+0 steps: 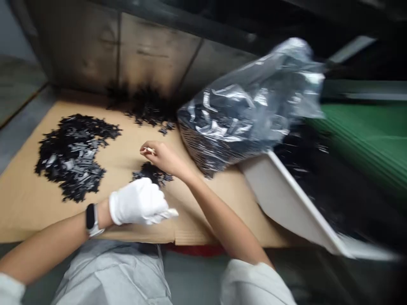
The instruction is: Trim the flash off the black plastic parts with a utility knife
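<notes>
My left hand (pixel 140 202) wears a white glove and is closed, its knuckles up and one gloved finger or a fold of cloth pointing right. Whatever it holds, if anything, is hidden. Just beyond it, my bare right hand (pixel 163 157) is curled shut, with a small pale thing (pixel 149 150) showing at its fingers, too blurred to name. Between and below the hands lies a small heap of black parts (pixel 151 171), partly covered by them. A larger pile of flat black pieces (pixel 74 156) spreads to the left on the brown cardboard (pixel 38 216).
More black pieces (pixel 149 106) lie at the back by metal cabinet doors (pixel 152 51). To the right, a clear plastic bag (pixel 241 114) bulges with dark contents. Beside it are a white tray (pixel 286 203), dark pieces (pixel 318 182) and a green stack or crate (pixel 372 140).
</notes>
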Demonstrator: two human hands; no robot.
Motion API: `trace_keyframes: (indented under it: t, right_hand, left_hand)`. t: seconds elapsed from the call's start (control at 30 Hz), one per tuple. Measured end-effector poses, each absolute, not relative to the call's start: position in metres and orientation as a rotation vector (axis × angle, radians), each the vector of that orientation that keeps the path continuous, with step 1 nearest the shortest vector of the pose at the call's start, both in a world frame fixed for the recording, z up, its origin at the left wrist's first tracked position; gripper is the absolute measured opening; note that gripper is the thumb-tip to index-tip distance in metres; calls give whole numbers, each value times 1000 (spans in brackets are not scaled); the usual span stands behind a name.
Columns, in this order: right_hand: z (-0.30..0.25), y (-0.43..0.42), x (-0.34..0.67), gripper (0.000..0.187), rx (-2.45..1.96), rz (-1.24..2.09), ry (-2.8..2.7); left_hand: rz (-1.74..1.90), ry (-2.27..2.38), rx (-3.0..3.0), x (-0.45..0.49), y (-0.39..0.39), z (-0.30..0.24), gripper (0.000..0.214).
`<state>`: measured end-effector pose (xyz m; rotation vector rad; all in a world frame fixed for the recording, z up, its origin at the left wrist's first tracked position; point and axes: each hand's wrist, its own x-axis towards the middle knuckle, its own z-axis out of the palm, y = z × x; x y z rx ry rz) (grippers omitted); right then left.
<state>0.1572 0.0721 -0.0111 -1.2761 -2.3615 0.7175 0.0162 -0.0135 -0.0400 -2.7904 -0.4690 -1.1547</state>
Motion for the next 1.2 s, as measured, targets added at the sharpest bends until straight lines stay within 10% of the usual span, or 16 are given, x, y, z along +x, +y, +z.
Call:
trace_keyframes:
  t: [0.43,0.8,1.07,1.2]
  right_hand:
    - [-20,109,68,25,-1351,394,-2681]
    - [67,58,273,14,-1850,466,-2307]
    - [71,44,477,43,-2652,-102,-1219]
    - [30,66,495,95,-2569,-178,-1179]
  left_hand:
    - [-1256,-353,-2727,-11,-6,-28,28]
    - [-1164,-374,-2812,-5,-7,-26,37]
    - [-1182,-377,-2863,3,-10,-34,39]
    - [-1131,-448,-2855,1,-5,-42,36]
